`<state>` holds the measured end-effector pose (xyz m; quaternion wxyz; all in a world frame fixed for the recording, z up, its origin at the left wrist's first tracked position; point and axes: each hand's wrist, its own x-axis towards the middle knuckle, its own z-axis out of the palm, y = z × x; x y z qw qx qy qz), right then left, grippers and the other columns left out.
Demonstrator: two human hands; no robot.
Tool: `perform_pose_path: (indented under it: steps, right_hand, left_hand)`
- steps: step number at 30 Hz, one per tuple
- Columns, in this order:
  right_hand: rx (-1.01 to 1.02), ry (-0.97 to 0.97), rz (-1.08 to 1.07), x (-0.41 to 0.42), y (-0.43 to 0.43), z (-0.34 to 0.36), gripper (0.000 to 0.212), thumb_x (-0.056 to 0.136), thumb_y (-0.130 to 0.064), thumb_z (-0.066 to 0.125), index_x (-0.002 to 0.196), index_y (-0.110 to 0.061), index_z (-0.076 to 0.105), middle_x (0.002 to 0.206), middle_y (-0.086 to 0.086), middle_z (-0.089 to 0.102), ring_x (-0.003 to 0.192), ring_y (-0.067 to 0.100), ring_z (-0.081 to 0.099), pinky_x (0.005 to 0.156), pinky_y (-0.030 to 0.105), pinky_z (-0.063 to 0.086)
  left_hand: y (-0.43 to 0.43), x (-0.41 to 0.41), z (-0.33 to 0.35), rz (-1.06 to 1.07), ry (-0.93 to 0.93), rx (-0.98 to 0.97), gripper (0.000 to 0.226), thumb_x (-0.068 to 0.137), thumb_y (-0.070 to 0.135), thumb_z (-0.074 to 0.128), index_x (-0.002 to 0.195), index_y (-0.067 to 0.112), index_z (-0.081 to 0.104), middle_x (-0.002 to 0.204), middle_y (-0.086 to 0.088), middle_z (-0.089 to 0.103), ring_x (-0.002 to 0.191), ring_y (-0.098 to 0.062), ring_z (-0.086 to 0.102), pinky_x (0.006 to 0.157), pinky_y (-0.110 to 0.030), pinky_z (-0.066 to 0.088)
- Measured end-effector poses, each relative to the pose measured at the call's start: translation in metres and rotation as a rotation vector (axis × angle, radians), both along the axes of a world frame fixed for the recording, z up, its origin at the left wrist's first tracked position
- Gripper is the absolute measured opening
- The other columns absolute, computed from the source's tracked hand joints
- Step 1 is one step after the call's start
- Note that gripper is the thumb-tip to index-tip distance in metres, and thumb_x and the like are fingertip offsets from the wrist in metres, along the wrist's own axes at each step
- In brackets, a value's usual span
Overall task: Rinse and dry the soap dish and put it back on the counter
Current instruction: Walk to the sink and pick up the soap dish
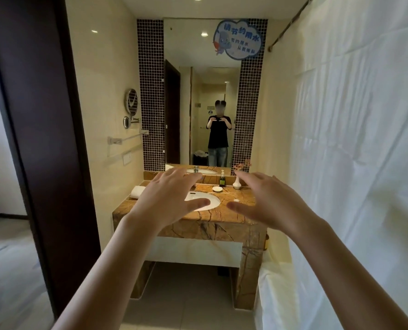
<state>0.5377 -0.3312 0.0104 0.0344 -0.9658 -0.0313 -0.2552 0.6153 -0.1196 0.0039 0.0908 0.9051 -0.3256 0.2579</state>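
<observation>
A small white soap dish [217, 189] lies on the brown marble counter [222, 215], to the right of the white sink basin [212, 201] and in front of a dark soap dispenser [222, 180]. My left hand [167, 198] and my right hand [267, 201] are both stretched out in front of me, palms down, fingers spread, holding nothing. Both hands are well short of the counter, and my left hand hides most of the basin and the tap.
A rolled white towel [137, 191] lies at the counter's left end. A white vase [237, 183] with pink flowers stands at the back right, with a small white piece [236, 200] nearer. A white curtain [353, 163] hangs on the right, a dark door frame [43, 139] on the left.
</observation>
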Motion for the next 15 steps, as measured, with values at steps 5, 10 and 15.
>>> perform_pose_path:
  steps: [5, 10, 15]
  right_hand:
    - [-0.037, -0.068, -0.012, 0.052, 0.007, -0.003, 0.082, 0.075, -0.067, 0.052, 0.144, -0.031, 0.023, 0.147, -0.006, 0.041, 0.133, 0.017, 0.039, 0.108, 0.042, 0.030]
    - [-0.043, -0.074, -0.043, 0.097, 0.005, -0.001, 0.081, 0.076, -0.068, 0.048, 0.143, -0.032, 0.022, 0.146, -0.005, 0.042, 0.133, 0.017, 0.039, 0.110, 0.042, 0.025]
    - [-0.034, -0.042, -0.060, 0.140, -0.003, -0.005, 0.081, 0.077, -0.070, 0.045, 0.144, -0.031, 0.021, 0.149, -0.004, 0.037, 0.137, 0.018, 0.033, 0.112, 0.041, 0.019]
  left_hand:
    - [0.003, 0.055, 0.005, -0.004, -0.045, -0.019, 0.095, 0.060, 0.082, 0.012, 0.138, 0.032, 0.031, 0.142, -0.001, 0.046, 0.130, -0.021, 0.041, 0.099, -0.040, 0.040]
    - [0.002, 0.109, 0.005, -0.011, -0.077, -0.017, 0.091, 0.063, 0.082, 0.014, 0.138, 0.033, 0.031, 0.145, -0.001, 0.043, 0.133, -0.022, 0.039, 0.101, -0.041, 0.039]
    - [-0.007, 0.149, 0.001, -0.004, -0.077, -0.009, 0.091, 0.064, 0.082, 0.013, 0.139, 0.033, 0.029, 0.148, -0.002, 0.039, 0.136, -0.023, 0.034, 0.104, -0.043, 0.035]
